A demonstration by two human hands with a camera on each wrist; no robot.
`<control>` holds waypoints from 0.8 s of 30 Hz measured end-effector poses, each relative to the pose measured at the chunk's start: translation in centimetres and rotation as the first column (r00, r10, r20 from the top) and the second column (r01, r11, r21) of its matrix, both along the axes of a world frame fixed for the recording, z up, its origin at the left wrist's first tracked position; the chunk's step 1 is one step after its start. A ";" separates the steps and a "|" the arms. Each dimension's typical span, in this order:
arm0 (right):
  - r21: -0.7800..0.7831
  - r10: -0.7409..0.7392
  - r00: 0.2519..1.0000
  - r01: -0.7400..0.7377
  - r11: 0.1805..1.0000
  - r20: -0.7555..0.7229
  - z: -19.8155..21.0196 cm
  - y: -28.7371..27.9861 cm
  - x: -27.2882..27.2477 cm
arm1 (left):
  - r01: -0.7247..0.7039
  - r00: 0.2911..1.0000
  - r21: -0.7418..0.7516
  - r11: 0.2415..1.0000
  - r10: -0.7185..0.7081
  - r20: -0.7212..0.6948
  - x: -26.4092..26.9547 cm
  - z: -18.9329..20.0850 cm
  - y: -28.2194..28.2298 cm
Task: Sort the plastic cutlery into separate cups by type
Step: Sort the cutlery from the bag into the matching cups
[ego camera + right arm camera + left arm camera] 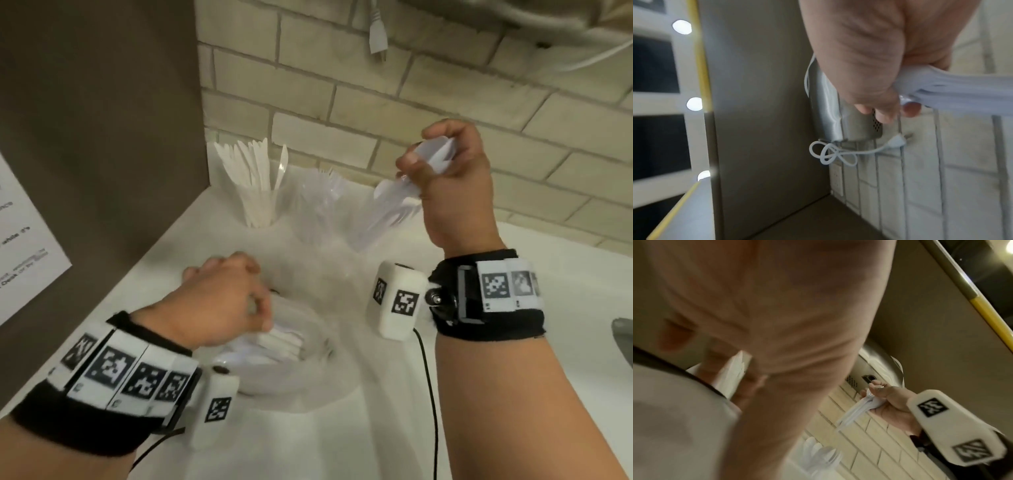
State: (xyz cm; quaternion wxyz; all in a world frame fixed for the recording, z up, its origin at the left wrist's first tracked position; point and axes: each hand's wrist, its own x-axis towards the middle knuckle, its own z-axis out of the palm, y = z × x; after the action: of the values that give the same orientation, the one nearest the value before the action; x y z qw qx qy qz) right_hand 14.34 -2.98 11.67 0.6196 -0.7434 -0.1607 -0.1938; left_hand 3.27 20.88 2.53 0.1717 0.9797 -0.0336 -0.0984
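Note:
Three clear cups stand at the back of the white counter: the left cup holds white knives, the middle cup holds forks, and the right cup holds pale cutlery I cannot tell apart. My right hand grips a bundle of white plastic cutlery, seemingly spoons, just above the right cup; the same bundle shows in the left wrist view. My left hand reaches into a clear bowl and pinches white cutlery pieces lying in it.
A brown side panel closes off the left, with a paper sheet stuck on it. A pale brick wall runs behind the cups, and a white plug hangs in front of it. A black cable crosses the counter.

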 end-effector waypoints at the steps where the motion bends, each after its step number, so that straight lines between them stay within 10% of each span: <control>1: -0.002 -0.113 0.992 0.114 0.994 0.064 0.1 -0.6 0.8 | 0.013 0.996 0.084 0.996 -0.006 -0.088 0.0 -0.5 0.1; 7: -0.025 -0.317 0.934 0.325 0.945 0.164 -0.8 -0.8 5.4 | 0.044 0.997 0.009 0.999 -0.044 -0.064 0.6 -1.7 0.3; 13: -0.290 -0.313 0.949 0.289 0.912 -0.041 -5.3 0.6 8.8 | 0.017 0.994 -0.031 0.999 -0.020 -0.111 0.4 -1.9 0.6; 19: -0.848 -0.534 0.836 0.188 0.496 -0.127 -8.7 1.5 10.1 | 0.020 0.993 -0.056 0.998 -0.026 -0.112 0.2 -2.4 1.1; 24: -0.875 -0.491 0.871 0.239 0.421 0.001 -7.8 1.7 8.5 | 0.009 0.994 -0.073 0.997 -0.017 -0.110 0.1 -2.5 1.2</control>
State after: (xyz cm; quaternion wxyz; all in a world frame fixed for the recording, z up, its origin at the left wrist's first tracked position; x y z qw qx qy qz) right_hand 22.87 -1.32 3.90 0.1293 -0.9839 0.0133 -0.1228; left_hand 3.34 22.11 0.04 0.2079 0.9656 -0.0339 -0.1523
